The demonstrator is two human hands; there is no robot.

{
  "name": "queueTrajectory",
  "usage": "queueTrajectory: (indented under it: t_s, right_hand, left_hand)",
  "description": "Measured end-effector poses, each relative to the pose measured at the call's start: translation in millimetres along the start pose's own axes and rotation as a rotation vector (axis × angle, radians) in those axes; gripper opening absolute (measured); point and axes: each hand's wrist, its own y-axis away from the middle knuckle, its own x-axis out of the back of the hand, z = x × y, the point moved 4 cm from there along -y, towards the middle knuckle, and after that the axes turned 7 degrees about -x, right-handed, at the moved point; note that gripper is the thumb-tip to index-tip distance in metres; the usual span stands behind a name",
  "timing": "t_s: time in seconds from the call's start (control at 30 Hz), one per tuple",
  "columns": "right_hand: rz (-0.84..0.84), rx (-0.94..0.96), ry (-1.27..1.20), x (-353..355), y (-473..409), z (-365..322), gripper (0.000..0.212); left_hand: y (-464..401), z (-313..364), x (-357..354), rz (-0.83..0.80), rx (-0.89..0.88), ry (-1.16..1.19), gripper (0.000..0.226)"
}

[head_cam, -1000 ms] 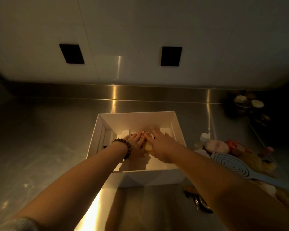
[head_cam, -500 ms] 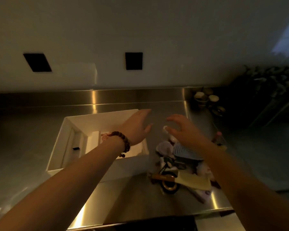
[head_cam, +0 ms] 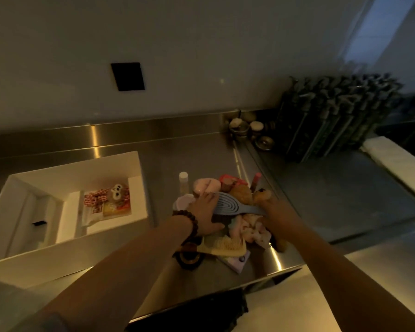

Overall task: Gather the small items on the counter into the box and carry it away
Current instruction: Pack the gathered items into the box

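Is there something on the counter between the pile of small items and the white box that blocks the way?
Nothing visible blocks it. The counter is bare between the pile, where both hands rest, and the white box. Only the box's right wall must be cleared.

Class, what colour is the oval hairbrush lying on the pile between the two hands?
Light blue hairbrush, seen best in the head view.

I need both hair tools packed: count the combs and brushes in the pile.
2. The blue vented hairbrush lies on top of the pile, between the left hand and right hand. The pale yellow comb lies at the pile's near edge. More may be buried underneath.
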Motion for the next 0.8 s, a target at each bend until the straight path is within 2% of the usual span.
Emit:
queueTrajectory:
  t_s: [0.1, 0.13, 0.23, 0.4, 0.5, 0.57, 0.7, 0.8]
  right_hand:
    - [0.082, 0.058, 0.079, -2.0, -0.7, 2.1, 0.018]
    - [0.105, 0.063, 0.050, -2.8, -1.7, 3.4, 0.016]
    - [0.104, 0.098, -0.029, -6.0, -0.2, 6.6, 0.018]
    - [0.115, -0.033, -0.130, 2.7, 2.4, 12.8, 0.017]
    - [0.094, 0.042, -0.105, 10.6, 7.0, 14.1, 0.037]
    - [0.089, 0.085, -0.098, 18.4, 9.2, 13.1, 0.042]
    - [0.126, 0.145, -0.177, 35.7, 10.0, 5.3, 0.038]
    - [0.148, 0.182, -0.184, 49.0, 10.3, -3.7, 0.040]
  left_hand:
    - [-6.7, -3.1, -7.2, -0.019, 0.032, -0.011, 0.096]
    - [-8.1, -3.8, -8.6, -0.014, 0.033, -0.013, 0.096]
    - [-10.5, -7.8, -10.2, 0.010, 0.024, -0.013, 0.097]
    - [-10.9, -17.0, -6.1, 0.111, -0.010, -0.009, 0.098]
    - [-8.2, -19.1, 1.0, 0.178, -0.032, -0.032, 0.098]
    - [-3.8, -17.2, 9.2, 0.253, -0.066, -0.035, 0.091]
    - [9.9, -11.2, 42.3, 0.498, -0.173, 0.049, 0.060]
    - [20.2, -9.9, 71.1, 0.603, -0.190, 0.093, 0.049]
